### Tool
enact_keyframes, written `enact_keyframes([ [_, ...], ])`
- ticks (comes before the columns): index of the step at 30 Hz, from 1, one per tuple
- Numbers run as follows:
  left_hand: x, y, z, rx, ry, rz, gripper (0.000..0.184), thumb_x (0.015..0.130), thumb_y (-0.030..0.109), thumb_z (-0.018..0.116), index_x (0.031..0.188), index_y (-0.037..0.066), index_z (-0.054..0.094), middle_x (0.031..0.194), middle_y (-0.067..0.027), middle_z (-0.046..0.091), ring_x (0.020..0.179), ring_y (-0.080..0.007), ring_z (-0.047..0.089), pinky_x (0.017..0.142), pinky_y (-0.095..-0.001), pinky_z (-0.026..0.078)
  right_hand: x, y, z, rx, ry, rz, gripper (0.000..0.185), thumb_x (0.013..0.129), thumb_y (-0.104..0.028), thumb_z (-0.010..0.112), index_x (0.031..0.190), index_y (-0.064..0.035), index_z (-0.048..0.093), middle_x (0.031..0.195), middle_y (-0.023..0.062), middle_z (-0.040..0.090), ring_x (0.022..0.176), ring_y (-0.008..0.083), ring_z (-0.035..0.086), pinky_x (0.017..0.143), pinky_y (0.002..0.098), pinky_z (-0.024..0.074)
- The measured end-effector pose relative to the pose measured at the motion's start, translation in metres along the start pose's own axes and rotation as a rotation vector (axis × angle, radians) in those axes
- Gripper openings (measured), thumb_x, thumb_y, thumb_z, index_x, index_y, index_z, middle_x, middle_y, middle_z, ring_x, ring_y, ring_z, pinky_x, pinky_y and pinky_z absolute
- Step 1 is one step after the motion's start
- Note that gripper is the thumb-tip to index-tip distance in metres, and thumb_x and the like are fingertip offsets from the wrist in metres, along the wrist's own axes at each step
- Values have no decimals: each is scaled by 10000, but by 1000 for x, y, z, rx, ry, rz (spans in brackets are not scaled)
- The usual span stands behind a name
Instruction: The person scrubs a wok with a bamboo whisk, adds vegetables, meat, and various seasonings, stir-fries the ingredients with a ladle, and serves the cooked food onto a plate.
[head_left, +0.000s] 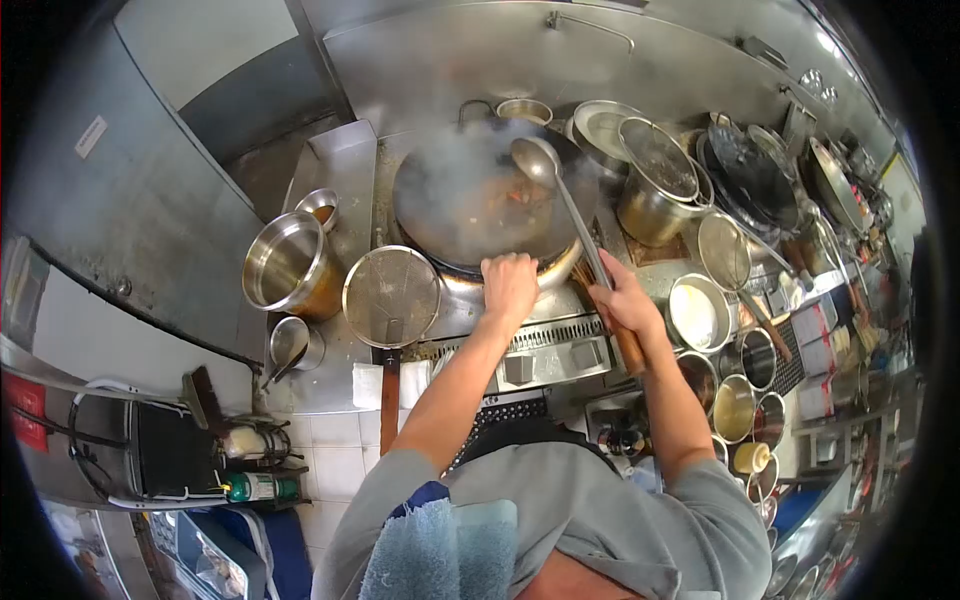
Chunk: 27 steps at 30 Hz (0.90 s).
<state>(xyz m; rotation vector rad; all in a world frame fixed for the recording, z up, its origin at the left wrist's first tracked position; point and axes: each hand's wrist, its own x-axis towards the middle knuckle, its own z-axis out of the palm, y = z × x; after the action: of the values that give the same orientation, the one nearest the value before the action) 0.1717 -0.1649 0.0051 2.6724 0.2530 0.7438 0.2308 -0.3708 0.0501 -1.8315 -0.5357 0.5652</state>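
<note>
Smoke or steam rises from a large dark wok on the range in front of me. Some reddish food pieces show through the haze inside it. My left hand is closed at the wok's near edge, its fingertips hidden from above. In my right hand is a long metal ladle, gripped near its wooden handle. The ladle's bowl hangs tilted over the right part of the wok. A round mesh strainer with a wooden handle lies left of my left hand.
Left of the wok stand a deep steel pot and a small metal jug. To the right are a steel pot with a strainer on top, a bowl of white contents and several seasoning containers. Range knobs face me.
</note>
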Motion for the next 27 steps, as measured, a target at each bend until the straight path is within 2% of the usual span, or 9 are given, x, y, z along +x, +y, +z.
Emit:
enact_keyframes([
  [2,-13,2,-5,2,-18,14,212,879,194,591,747,41,654,748,-145,650,755,-337,624,728,-468,404,4,2,18,-77,130,6,734,780,-97,584,1441,46,299,757,80,600,495,144,522,452,290,452],
  [4,-5,6,-16,-5,-28,29,220,882,204,585,751,44,659,760,-152,654,755,-338,627,724,-475,408,16,8,30,8,108,-110,687,784,-68,589,1424,12,353,706,73,580,485,143,535,435,284,443],
  [5,-10,9,-23,-12,-77,23,224,883,212,580,757,45,662,773,-158,658,755,-338,629,720,-481,411,6,0,33,247,-34,62,663,786,-57,598,1410,0,381,688,67,569,481,141,537,427,281,439],
  [9,-3,-8,2,9,-68,2,232,874,222,596,737,47,659,758,-156,659,749,-333,636,716,-484,411,29,6,33,531,-73,89,557,816,-47,615,1341,-4,436,591,38,517,430,129,481,401,285,396],
  [13,-7,1,-22,19,-76,33,238,880,220,590,740,44,668,748,-151,662,739,-332,641,712,-484,415,44,-5,39,126,109,-57,574,795,-63,602,1335,23,426,608,43,519,461,134,485,429,283,419],
  [15,3,-9,-6,30,-49,16,229,874,220,601,748,43,672,744,-149,662,742,-327,643,718,-484,411,45,-12,39,136,35,-4,538,795,-60,600,1307,15,449,604,38,509,455,132,479,424,284,407],
  [20,-9,0,-28,-14,-77,40,253,881,220,577,745,32,677,761,-156,672,736,-338,647,707,-489,420,38,-28,28,556,-124,120,476,825,-59,597,1256,93,465,593,29,494,456,120,479,417,277,394],
  [24,9,-20,0,33,-108,-19,240,874,239,589,760,47,676,775,-139,675,765,-323,650,744,-470,412,47,-21,41,134,21,5,611,804,-48,604,1357,89,384,642,49,526,486,122,498,425,275,411],
  [27,-6,-6,-30,10,-92,35,240,879,228,583,753,51,686,775,-145,679,763,-330,653,751,-465,420,33,-34,46,-44,42,-18,650,792,-50,609,1380,77,364,643,44,527,480,124,491,423,273,418],
])
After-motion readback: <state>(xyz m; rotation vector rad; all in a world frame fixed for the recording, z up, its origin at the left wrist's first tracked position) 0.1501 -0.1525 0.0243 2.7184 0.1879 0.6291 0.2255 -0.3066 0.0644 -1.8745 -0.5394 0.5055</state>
